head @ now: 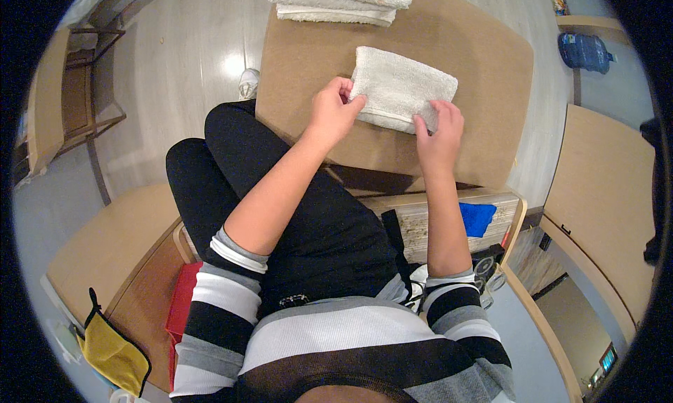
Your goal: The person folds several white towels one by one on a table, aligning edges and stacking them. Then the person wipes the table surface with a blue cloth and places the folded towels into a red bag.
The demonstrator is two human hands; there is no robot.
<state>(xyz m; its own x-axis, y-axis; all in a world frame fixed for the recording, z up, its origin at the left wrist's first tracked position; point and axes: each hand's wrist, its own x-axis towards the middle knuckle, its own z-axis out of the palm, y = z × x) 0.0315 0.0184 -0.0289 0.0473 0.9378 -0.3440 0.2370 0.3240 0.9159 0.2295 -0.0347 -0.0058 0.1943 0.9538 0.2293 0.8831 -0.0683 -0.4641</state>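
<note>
A folded white terry towel (pixel 402 84) lies slightly askew on a brown tabletop (pixel 483 92). At its left edge, my left hand (pixel 335 110) holds the fabric, with the thumb on the near left corner and the fingers curled at the side. My right hand (pixel 442 132) grips the near right corner, its thumb and fingers set a little apart on the cloth. Farther back on the same table is a stack of folded white towels (pixel 339 3), cut off by the top of the view; the upper one shows faint brownish stains.
Beneath the table's near edge is a wooden panel with a blue cloth (pixel 477 220). A yellow cloth (pixel 115 353) with dark trim hangs at the lower left, near a red object (pixel 184 298). A blue water jug (pixel 584 52) lies at the upper right. A wooden cabinet (pixel 604 192) stands right.
</note>
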